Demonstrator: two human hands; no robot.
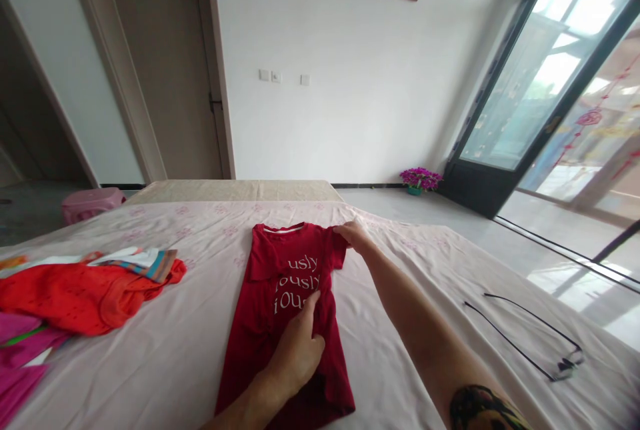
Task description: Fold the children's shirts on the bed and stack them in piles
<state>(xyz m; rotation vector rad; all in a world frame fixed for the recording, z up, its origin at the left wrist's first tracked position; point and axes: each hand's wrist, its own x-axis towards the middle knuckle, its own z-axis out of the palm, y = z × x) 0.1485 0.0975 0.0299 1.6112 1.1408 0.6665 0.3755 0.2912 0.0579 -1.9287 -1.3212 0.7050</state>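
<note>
Work centres on a dark red short-sleeved T-shirt (260, 317), spread front up on the floral bedsheet (193, 337); it serves as landmark below.

Progress: the shirt's left side is turned inward, its left sleeve (265, 267) lying over the front and cutting off the start of the white lettering (297, 282). The right sleeve (337, 253) sticks out, so that side is judged not yet turned in. The length is not doubled over. Roughly halfway, by estimate.

Hands: right hand (353, 233) pinches the top of the right sleeve. Left hand (297, 350) lies over the shirt's front, index finger extended onto the lettering; remaining fingers partly hidden, grip cannot be told.

Materials: shirt fabric looks soft and matt, probably a jersey knit; collar shows a pale inner band. Bedsheet is thin, pale pink, lightly wrinkled. Left of the shirt: a crumpled orange-red garment (90, 297) and, nearer the wearer, a magenta garment (25, 363). Right of the shirt: eyeglasses (565, 367), slim dark temples unfolded.
</note>
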